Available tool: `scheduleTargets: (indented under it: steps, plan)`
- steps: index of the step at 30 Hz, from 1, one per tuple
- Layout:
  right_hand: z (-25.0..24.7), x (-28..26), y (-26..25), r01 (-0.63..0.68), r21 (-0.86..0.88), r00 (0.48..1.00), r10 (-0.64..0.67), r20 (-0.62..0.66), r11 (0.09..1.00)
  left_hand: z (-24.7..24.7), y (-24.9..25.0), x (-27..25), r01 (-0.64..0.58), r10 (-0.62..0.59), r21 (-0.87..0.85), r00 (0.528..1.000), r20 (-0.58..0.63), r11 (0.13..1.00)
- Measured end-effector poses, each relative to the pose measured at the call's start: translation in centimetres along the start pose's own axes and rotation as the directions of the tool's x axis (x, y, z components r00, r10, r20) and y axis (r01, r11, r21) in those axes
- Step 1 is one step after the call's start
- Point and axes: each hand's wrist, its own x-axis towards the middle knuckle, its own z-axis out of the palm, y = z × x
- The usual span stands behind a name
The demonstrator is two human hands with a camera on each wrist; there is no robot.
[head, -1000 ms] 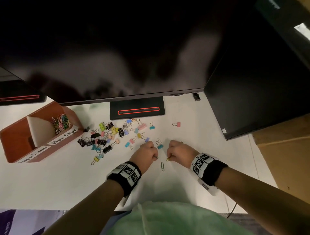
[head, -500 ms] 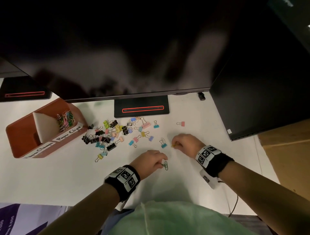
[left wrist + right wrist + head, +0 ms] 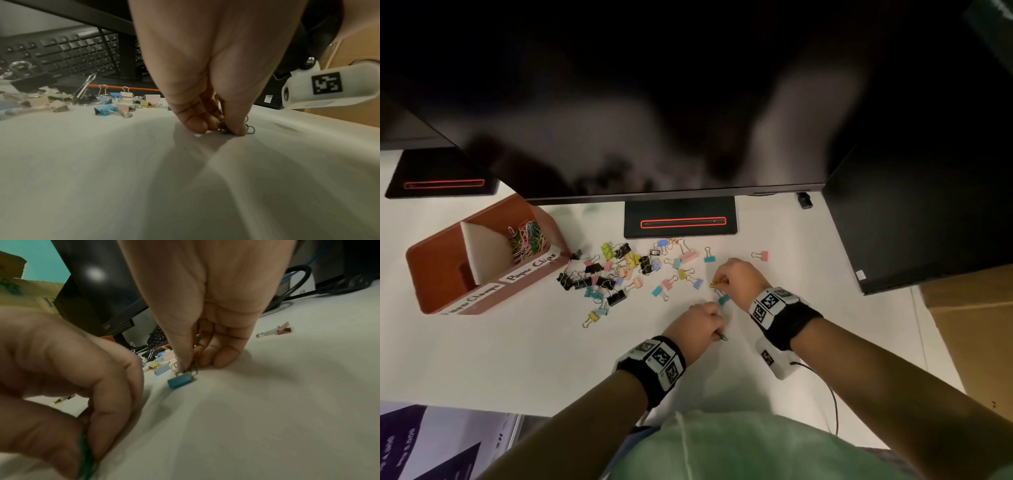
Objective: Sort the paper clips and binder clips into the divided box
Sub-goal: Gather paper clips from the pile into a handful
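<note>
On the white surface point(image 3: 482, 359) the left hand point(image 3: 700, 325) pinches a green paper clip point(image 3: 721, 337), the right hand point(image 3: 739, 279) a yellow paper clip point(image 3: 715, 284); both likely light, thin, slippery wire, best nipped edgewise by fingertips.

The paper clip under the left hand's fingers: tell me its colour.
Dark green. The paper clip pinched by the left hand shows best in the left wrist view.
</note>
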Motion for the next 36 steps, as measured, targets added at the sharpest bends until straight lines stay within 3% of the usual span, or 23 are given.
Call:
scheduleTargets:
  steps: [4,9,12,16,19,22,27,31,36]
  plan:
    - [0.2,0.6,-0.7,0.016,-0.094,0.999,-0.011,0.051,0.995,-0.2,-1.8,-1.3,0.031,-0.03,0.028,0.999,-0.014,0.999]
    - [0.5,0.7,-1.8,-0.042,-0.133,0.993,0.056,0.106,0.99,-1.7,-4.0,-4.5,0.064,-0.09,-0.162,0.983,-0.162,0.985]
    - [1.1,0.8,-2.0,-0.06,-0.143,0.992,0.074,0.098,0.988,-3.4,-5.8,-6.7,0.109,-0.194,-0.303,0.944,-0.266,0.947]
    - [0.8,0.6,-2.1,-0.107,-0.036,0.99,0.11,0.086,0.994,-5.5,-8.7,-8.8,0.248,-0.388,-0.407,0.869,-0.308,0.879]
    - [-0.1,-0.2,-2.1,-0.107,0.107,0.994,0.104,0.039,0.988,-6.5,-10.2,-8.8,0.317,-0.46,-0.449,0.851,-0.255,0.835]
    - [-0.2,-0.9,-1.6,-0.101,0.17,0.994,0.108,-0.033,0.98,-6.8,-10.7,-7.9,0.36,-0.479,-0.49,0.867,-0.14,0.794]
    - [0.5,-1.8,-1.1,-0.089,0.142,0.995,0.095,-0.031,0.986,-6.8,-10.2,-6.9,0.35,-0.385,-0.453,0.923,0.016,0.82]
    - [0.9,-2.2,-1.2,-0.115,0.193,0.99,0.128,-0.054,0.974,-6.9,-9.9,-7.6,0.306,-0.335,-0.456,0.942,0.02,0.836]
    - [1.9,-2.0,-1.5,-0.149,0.155,0.984,0.162,-0.074,0.977,-7.4,-10.3,-9.1,0.353,-0.411,-0.465,0.911,-0.026,0.812]
